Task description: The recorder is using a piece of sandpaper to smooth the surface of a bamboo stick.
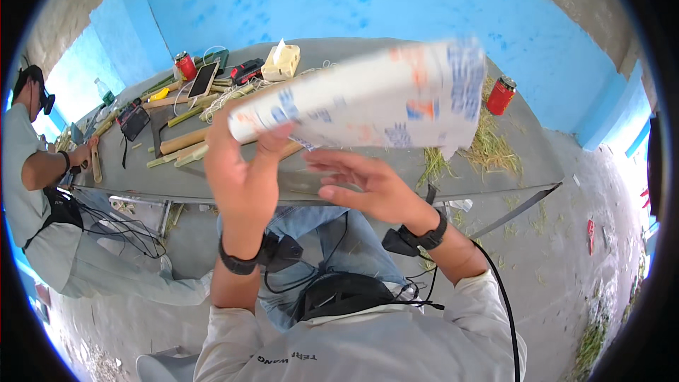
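A white plastic sheet or bag (pixel 368 99) with blue and orange print stretches above the table, partly rolled and slightly blurred at its far right. My left hand (pixel 244 163) is closed round its narrow left end, thumb on the near side. Below its lower edge, my right hand (pixel 361 182) has its fingers apart, pointing left, and the palm holds nothing. Whether its fingertips brush the sheet is hard to see. Behind the sheet, part of the tabletop is hidden.
On the grey table (pixel 283 180) lie bamboo pieces (pixel 185 140), a phone (pixel 204 80), a tissue box (pixel 281 62) and red cans (pixel 185 66). Another red can (pixel 501 95) stands beside dry grass (pixel 491 145). At the left, a person (pixel 42 170) handles a wooden piece.
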`<state>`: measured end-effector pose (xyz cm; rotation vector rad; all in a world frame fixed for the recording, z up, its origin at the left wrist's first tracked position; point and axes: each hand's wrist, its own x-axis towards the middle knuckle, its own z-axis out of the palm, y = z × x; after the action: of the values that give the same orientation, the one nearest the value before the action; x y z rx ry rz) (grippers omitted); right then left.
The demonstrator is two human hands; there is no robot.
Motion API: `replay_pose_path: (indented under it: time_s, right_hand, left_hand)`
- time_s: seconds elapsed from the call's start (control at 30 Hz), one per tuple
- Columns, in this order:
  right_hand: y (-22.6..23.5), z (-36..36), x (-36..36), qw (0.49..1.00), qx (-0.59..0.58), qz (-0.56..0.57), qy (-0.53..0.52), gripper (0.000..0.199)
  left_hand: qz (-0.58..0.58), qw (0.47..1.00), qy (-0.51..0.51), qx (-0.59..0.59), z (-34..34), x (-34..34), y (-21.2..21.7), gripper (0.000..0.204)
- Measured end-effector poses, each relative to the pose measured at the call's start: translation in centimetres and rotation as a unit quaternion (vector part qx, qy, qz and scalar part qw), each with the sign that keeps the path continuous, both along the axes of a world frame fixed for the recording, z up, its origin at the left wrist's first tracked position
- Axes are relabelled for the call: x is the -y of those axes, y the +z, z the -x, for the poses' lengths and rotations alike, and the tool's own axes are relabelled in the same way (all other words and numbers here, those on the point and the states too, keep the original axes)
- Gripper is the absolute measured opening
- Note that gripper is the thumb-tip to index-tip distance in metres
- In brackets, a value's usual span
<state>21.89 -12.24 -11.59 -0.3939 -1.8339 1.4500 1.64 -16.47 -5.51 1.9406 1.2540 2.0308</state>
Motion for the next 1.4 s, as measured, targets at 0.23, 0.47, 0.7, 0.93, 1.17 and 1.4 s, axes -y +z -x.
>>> replay_pose_path:
  time_s: [0.23, 0.47, 0.7, 0.93, 1.17, 1.4]
  right_hand:
    - [2.6, 3.6, 1.1, 0.974, 0.027, -0.205, -0.096, 0.083]
    - [3.9, 6.2, 0.4, 0.922, -0.054, -0.317, -0.214, 0.065]
    - [4.0, 1.9, -0.3, 0.869, -0.015, -0.363, -0.335, 0.023]
    - [-1.3, -3.3, -0.1, 0.831, 0.123, -0.409, -0.356, 0.025]
    - [-3.6, -5.0, -1.6, 0.803, 0.18, -0.405, -0.399, 0.023]
    - [-5.0, -5.3, -1.9, 0.777, 0.214, -0.389, -0.446, 0.032]
  left_hand:
    - [-0.01, 0.98, -0.15, 0.127, -1.8, 3.7, 7.1, 0.042]
    - [-0.153, 0.902, -0.313, 0.255, -1.5, 1.4, 9.8, 0.049]
    - [-0.12, 0.884, -0.344, 0.292, 1.4, 1.7, 7.8, 0.045]
    - [-0.01, 0.882, -0.316, 0.351, 4.4, 0.9, -4.3, 0.04]
    - [0.098, 0.919, -0.124, 0.361, 6.9, 1.0, -8.6, 0.036]
    - [0.304, 0.942, 0.073, 0.119, 11.9, 4.9, -7.7, 0.034]
